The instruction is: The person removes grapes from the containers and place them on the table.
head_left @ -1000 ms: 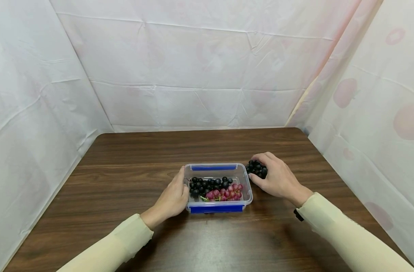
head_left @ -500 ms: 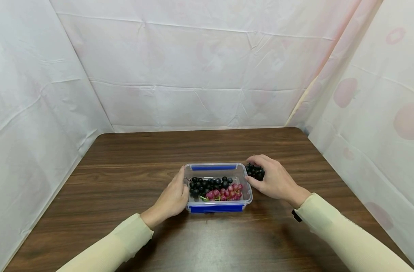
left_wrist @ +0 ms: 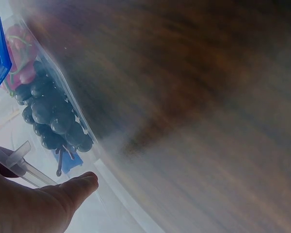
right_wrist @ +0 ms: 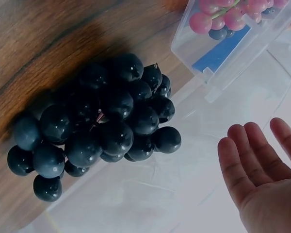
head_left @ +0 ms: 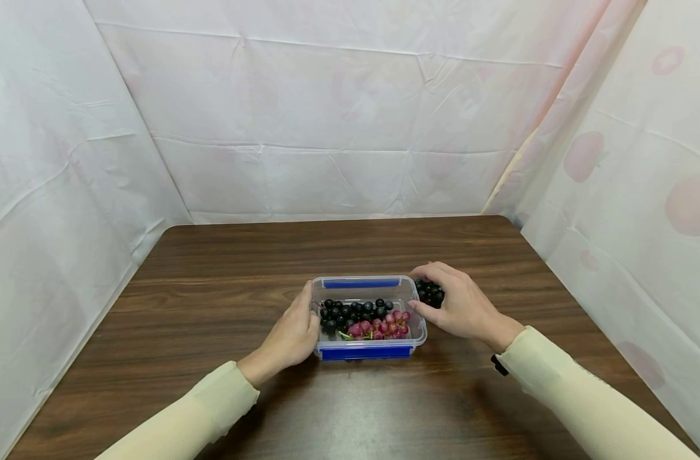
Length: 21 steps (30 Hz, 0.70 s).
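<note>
Leftmost, a person's left hand (head_left: 292, 329) rests against the end of a clear plastic container (head_left: 420, 329), its fingers extended along the outer wall. Inside, a bunch of black grapes (head_left: 344, 313) lies toward the left and far side, while pink-red grapes (head_left: 383, 327) on green stems lie at the near right, above a blue latch (head_left: 366, 353). Just beside the container's right end, a second dark bunch (head_left: 429, 292) sits on the wood-grain surface (head_left: 327, 249). From the head view, it shows between the arched thumb and fingers of the right hand (head_left: 465, 300); the right wrist view shows those fingers slightly spread, apart from the fruit and pinching nothing. Farther right hangs a pale, pink-printed sheet (head_left: 626, 211).
</note>
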Motion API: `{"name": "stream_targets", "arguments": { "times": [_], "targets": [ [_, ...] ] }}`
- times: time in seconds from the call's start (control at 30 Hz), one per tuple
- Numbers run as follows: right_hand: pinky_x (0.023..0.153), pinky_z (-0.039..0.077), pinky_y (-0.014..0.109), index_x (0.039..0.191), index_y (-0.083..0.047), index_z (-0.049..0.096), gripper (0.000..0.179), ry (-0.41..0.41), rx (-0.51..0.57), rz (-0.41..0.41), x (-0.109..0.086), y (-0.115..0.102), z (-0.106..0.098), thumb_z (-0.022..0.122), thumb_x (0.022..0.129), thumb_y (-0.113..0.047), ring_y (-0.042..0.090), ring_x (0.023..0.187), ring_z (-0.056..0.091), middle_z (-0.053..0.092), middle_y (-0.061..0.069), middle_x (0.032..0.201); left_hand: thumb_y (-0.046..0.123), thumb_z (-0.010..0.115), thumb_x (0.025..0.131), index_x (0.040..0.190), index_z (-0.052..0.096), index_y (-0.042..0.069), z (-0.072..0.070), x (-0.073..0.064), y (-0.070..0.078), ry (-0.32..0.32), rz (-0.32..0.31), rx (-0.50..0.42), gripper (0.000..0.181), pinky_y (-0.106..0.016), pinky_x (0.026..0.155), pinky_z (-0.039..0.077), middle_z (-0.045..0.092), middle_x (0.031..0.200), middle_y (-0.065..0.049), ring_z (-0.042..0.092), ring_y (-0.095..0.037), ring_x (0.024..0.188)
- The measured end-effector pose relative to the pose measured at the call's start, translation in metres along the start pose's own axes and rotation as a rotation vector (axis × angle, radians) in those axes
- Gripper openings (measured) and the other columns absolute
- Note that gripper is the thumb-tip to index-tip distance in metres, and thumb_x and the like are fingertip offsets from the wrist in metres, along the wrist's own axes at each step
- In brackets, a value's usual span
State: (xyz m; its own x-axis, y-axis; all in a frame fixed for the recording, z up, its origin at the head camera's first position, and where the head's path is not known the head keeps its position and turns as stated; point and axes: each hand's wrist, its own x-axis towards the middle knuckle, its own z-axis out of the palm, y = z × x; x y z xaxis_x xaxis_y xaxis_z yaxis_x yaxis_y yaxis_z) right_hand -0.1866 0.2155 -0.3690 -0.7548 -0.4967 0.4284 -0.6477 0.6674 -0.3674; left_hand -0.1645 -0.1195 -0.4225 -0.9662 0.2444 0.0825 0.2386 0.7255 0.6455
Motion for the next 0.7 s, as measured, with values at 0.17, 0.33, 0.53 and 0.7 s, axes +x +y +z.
{"name": "stream_targets", "arguments": {
  "times": [0.17, 0.33, 0.53, 0.7],
  "targets": [
    [0.097, 0.055, 0.049, 0.130, -0.010, 0.065, 0.050, -0.024, 0.006, -0.013, -0.0001, -0.0006, 0.0030, 0.082, 0.088, -0.030, 0.023, 0.116, 0.064, 0.067, 0.004, 0.123, 0.011, 0.038, 0.104, 0.164, 0.010, 0.000, 0.0002, -0.0002, -0.0003, -0.001, 0.000, -0.004, 0.067, -0.050, 0.123, 0.025, 0.021, 0.167, -0.021, 0.026, -0.034, 0.152],
    [0.109, 0.046, 0.052, 0.131, -0.013, 0.065, 0.050, -0.036, 0.003, -0.021, 0.0006, -0.0021, 0.0039, 0.082, 0.087, -0.030, 0.023, 0.121, 0.063, 0.067, 0.001, 0.125, 0.011, 0.038, 0.104, 0.164, 0.010, 0.000, 0.0000, -0.0005, -0.0003, -0.001, 0.002, -0.002, 0.067, -0.050, 0.123, 0.025, 0.021, 0.167, -0.021, 0.026, -0.034, 0.152],
    [0.116, 0.040, 0.049, 0.133, -0.014, 0.064, 0.053, -0.044, 0.011, -0.035, 0.0018, -0.0046, 0.0047, 0.084, 0.086, -0.028, 0.020, 0.118, 0.064, 0.066, -0.001, 0.125, 0.011, 0.039, 0.104, 0.164, 0.009, 0.000, -0.0002, -0.0002, -0.0002, -0.005, 0.002, -0.001, 0.067, -0.050, 0.123, 0.024, 0.021, 0.167, -0.021, 0.026, -0.034, 0.152],
    [0.103, 0.052, 0.047, 0.135, -0.014, 0.064, 0.055, -0.059, 0.009, -0.030, 0.0017, -0.0075, 0.0059, 0.084, 0.086, -0.031, 0.019, 0.119, 0.063, 0.065, -0.001, 0.129, 0.011, 0.038, 0.104, 0.164, 0.009, 0.000, -0.0004, -0.0003, -0.0003, -0.005, 0.002, -0.001, 0.067, -0.049, 0.124, 0.024, 0.020, 0.167, -0.021, 0.025, -0.034, 0.152]
  ]
}}
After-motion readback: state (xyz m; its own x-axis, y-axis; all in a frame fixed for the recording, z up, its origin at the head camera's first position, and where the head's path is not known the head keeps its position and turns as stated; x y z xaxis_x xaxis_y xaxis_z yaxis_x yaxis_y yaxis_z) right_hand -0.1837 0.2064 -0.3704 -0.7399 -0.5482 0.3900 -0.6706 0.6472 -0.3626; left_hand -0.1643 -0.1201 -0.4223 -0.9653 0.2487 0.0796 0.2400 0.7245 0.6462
